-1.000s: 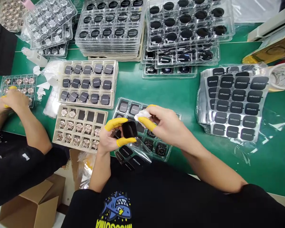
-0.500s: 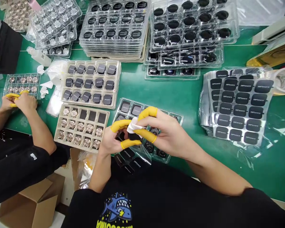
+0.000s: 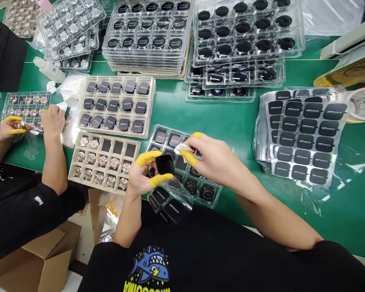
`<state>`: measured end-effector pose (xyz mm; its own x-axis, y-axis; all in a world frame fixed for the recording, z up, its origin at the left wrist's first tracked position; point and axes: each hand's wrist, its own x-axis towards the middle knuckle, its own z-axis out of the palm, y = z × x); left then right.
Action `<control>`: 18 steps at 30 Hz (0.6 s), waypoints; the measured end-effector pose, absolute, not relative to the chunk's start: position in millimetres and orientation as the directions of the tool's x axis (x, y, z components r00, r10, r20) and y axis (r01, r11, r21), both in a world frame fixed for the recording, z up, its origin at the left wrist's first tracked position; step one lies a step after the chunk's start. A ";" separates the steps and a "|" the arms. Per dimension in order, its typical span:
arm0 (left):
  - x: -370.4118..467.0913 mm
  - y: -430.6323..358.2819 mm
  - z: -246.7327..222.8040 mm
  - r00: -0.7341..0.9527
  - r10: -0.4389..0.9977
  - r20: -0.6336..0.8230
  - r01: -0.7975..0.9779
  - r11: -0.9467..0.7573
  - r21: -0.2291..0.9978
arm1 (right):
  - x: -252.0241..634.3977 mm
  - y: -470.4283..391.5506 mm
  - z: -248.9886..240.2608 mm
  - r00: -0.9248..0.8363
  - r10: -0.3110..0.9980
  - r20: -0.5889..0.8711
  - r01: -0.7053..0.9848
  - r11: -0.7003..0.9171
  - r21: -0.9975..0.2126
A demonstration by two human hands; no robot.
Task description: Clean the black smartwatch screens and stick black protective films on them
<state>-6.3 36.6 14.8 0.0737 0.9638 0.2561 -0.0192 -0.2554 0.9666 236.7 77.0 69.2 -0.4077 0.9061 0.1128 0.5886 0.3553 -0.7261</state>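
Observation:
Between its yellow-covered fingertips, my left hand [image 3: 142, 174] grips a black square watch face [image 3: 164, 164] by its edges, dark glossy side up. My right hand [image 3: 208, 156] pinches a crumpled white cloth [image 3: 182, 150] just right of the watch face, apart from it. Beneath both hands lies a clear tray [image 3: 211, 202] with dark square watch parts in its pockets. A clear film sheet with black square stickers [image 3: 174, 207] lies at the tray's near edge, below my left hand.
Left of my hands are a beige tray of watches [image 3: 103, 174] and a stack with black squares [image 3: 115, 105]. Stacked clear trays [image 3: 146, 52] stand behind. Sticker sheets [image 3: 307, 138] lie right. Another person's hand [image 3: 53, 119] works at far left; an open cardboard box [image 3: 33, 259] is below.
My right hand and the cloth have moved right, off the watch face, uncovering it. The other person's hands have moved apart.

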 end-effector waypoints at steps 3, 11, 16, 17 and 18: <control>-11.4 35.0 19.7 0.057 0.962 0.268 -0.057 -0.265 0.963 | 245.4 75.4 71.3 -0.405 0.909 0.096 0.401 0.271 -0.875; -10.5 30.3 18.0 0.127 0.971 0.204 -0.084 -0.195 0.977 | 228.8 67.9 98.4 -0.361 0.905 0.225 0.230 0.320 -0.919; -13.4 23.6 7.7 0.204 0.963 0.174 -0.089 -0.159 0.983 | 213.6 76.7 94.5 -0.469 0.832 0.298 0.213 0.433 -0.876; -14.6 19.0 5.2 0.195 0.969 0.149 -0.097 -0.132 0.986 | 208.5 82.5 91.9 -0.475 0.825 0.305 0.210 0.443 -0.872; -15.8 13.3 3.0 0.172 0.978 0.119 -0.114 -0.100 0.988 | 201.6 91.3 89.1 -0.478 0.822 0.310 0.214 0.451 -0.866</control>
<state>-15.8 13.3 3.0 0.1715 0.9779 0.1192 -0.1140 -0.1005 0.9884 201.6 91.3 89.1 -0.4777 0.8219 0.3102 0.2137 0.4512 -0.8665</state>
